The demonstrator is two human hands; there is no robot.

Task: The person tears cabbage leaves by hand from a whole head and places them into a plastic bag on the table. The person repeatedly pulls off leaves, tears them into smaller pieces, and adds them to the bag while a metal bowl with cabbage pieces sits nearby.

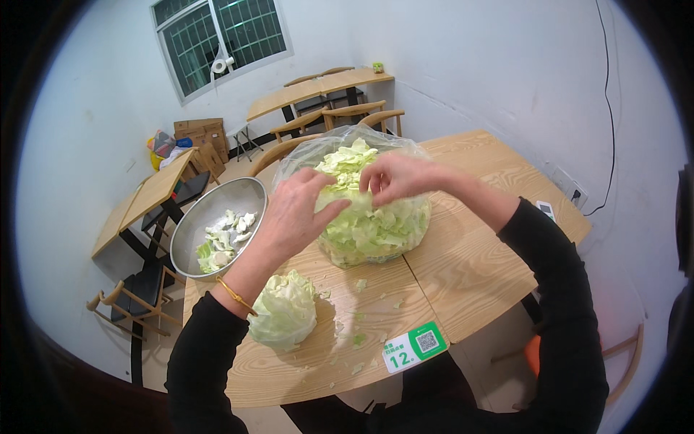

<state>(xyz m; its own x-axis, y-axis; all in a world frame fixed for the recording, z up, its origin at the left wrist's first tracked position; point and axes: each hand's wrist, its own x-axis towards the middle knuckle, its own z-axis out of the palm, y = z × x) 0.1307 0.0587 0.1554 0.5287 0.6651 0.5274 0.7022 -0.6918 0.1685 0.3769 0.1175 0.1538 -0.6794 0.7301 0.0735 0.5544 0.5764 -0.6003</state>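
A clear plastic bag full of torn cabbage leaves stands on the wooden table, its mouth spread wide. Over the bag's near left side is my left hand, thumb and fingers apart, with nothing visible in it. My right hand is above the leaves with bent fingers, slightly blurred; whether it pinches a piece of leaf cannot be told. A partly stripped head of cabbage sits near the table's front left, below my left wrist. Left of the bag, a round metal basin holds cabbage core pieces and leaf scraps.
Small leaf bits lie scattered on the wooden table. A green and white card with a printed code lies at its front edge. Wooden chairs and another table stand behind; a wall is at the right.
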